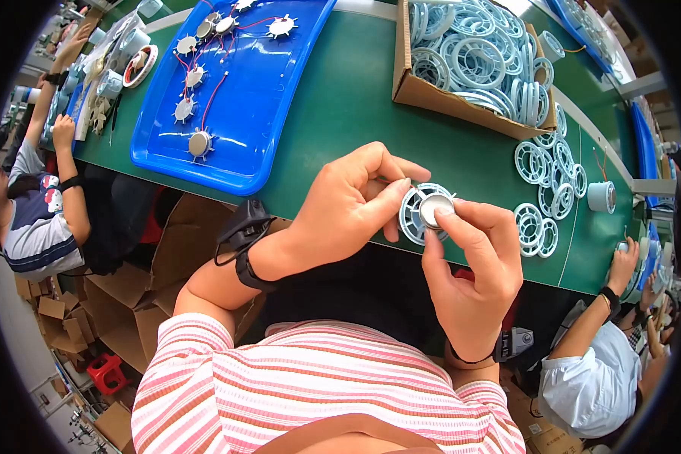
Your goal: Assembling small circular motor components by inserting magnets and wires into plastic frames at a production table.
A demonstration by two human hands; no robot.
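Note:
Close above the near edge of the bench, my left hand (346,200) pinches the upper left rim of a light-blue spoked plastic ring (409,218) between thumb and forefinger. My right hand (478,265) grips a round silver disc-shaped part (434,204) against the ring's right side, its thumb on the disc's face. The disc covers part of the ring's middle; whether it is seated there I cannot tell. Similar silver discs with spiked white rims and red wires, one of them a silver disc (200,144), lie in the blue tray (257,144) at the left.
An open cardboard box (461,110) heaped with light-blue rings stands at the far right. Loose rings (533,163) lie beside it, near a light-blue cup-shaped part (601,197). Co-workers sit on both sides, one hand (623,265) at the right bench edge. Cardboard boxes (121,303) are below left.

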